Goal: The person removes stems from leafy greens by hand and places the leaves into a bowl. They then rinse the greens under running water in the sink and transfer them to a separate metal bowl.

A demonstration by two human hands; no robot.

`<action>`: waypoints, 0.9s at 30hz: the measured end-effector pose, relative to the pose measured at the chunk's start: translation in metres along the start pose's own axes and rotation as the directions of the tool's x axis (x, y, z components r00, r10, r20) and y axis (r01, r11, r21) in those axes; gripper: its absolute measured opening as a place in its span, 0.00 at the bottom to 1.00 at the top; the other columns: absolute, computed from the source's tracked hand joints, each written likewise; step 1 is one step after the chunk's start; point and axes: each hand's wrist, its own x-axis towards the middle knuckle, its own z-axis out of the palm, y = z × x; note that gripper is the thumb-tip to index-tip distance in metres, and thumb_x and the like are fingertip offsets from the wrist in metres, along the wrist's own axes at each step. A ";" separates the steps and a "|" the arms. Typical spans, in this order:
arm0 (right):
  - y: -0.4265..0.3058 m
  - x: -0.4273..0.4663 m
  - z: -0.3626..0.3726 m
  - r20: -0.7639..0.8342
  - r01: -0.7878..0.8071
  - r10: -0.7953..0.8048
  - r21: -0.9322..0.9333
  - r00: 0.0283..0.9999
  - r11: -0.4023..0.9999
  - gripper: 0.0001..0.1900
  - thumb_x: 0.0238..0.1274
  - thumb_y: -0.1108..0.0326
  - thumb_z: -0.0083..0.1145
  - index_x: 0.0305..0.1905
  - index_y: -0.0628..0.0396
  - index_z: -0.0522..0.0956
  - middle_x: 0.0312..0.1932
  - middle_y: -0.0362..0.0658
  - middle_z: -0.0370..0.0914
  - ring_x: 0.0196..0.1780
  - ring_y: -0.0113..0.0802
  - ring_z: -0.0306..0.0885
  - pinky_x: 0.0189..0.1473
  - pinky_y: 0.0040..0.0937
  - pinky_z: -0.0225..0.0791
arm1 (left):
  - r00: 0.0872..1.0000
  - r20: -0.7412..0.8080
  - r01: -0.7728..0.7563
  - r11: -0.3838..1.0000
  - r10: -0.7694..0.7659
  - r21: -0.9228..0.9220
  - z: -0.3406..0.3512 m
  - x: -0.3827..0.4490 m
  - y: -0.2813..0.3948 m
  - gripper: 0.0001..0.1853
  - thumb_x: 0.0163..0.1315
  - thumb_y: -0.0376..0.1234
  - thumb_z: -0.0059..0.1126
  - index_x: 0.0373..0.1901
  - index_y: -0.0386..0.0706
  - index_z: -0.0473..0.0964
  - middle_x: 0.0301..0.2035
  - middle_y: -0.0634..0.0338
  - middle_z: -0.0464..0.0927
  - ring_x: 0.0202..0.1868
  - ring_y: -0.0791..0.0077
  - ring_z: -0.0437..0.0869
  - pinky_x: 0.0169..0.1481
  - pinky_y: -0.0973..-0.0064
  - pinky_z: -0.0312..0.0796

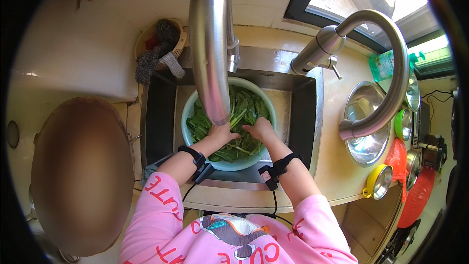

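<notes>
A round pale green basin (187,135) full of leafy greens (238,146) in water stands in the steel sink (157,117). My left hand (221,135) reaches into the basin from the left, its fingers partly hidden by the faucet spout and the leaves; its thumb points right. My right hand (258,129) is at the right side of the basin, its fingers down among the leaves and stems. A small gap parts the two hands. Whether either hand grips any leaves cannot be made out. Both wrists wear black straps with small cabled devices.
A thick steel faucet (210,44) arches over the basin; a second curved faucet (397,51) rises behind the sink's right corner. Steel bowl (361,150), yellow cup (379,181) and green soap bottle (383,66) stand right. A basket (143,40) with steel scourers sits back left.
</notes>
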 end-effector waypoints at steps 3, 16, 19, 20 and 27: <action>-0.002 -0.007 0.003 0.201 0.000 -0.002 0.011 0.980 1.000 0.25 0.38 0.48 0.67 0.20 0.65 0.78 0.14 0.46 0.76 0.21 0.36 0.77 0.26 0.29 0.71 | 0.991 0.061 0.123 0.992 -0.122 -0.007 0.020 0.010 -0.008 0.28 0.35 0.45 0.69 0.29 0.28 0.73 0.28 0.41 0.77 0.35 0.47 0.79 0.40 0.62 0.72; 0.004 0.026 0.029 0.462 -0.171 0.107 0.098 0.880 0.980 0.16 0.60 0.65 0.40 0.28 0.65 0.76 0.25 0.50 0.79 0.27 0.42 0.79 0.29 0.38 0.71 | 0.906 0.300 0.420 0.552 -0.298 -0.720 -0.054 0.000 -0.041 0.11 0.58 0.29 0.46 0.41 0.35 0.64 0.33 0.52 0.72 0.36 0.63 0.78 0.31 0.67 0.74; 0.000 0.028 0.039 0.360 -0.182 0.132 0.106 0.924 0.978 0.18 0.61 0.62 0.42 0.29 0.67 0.76 0.28 0.52 0.78 0.28 0.45 0.78 0.31 0.38 0.71 | 0.984 0.130 0.163 0.907 -0.121 -0.389 -0.036 0.000 -0.034 0.12 0.57 0.28 0.46 0.41 0.30 0.63 0.34 0.43 0.73 0.38 0.53 0.78 0.40 0.62 0.71; -0.002 0.026 0.042 0.307 -0.200 0.147 0.148 0.940 0.969 0.19 0.60 0.60 0.43 0.30 0.68 0.76 0.30 0.53 0.78 0.29 0.46 0.78 0.32 0.38 0.71 | 0.995 0.079 0.072 0.993 -0.065 -0.094 -0.029 0.000 -0.031 0.13 0.57 0.28 0.46 0.42 0.28 0.62 0.35 0.38 0.73 0.40 0.49 0.77 0.44 0.59 0.69; -0.008 0.007 0.035 0.267 -0.058 0.042 0.051 0.963 0.997 0.21 0.55 0.56 0.51 0.34 0.71 0.76 0.27 0.54 0.78 0.32 0.42 0.79 0.34 0.35 0.73 | 0.943 0.196 0.328 0.850 -0.269 -0.413 -0.066 0.014 -0.026 0.23 0.51 0.38 0.56 0.40 0.27 0.66 0.26 0.45 0.76 0.22 0.55 0.78 0.25 0.64 0.70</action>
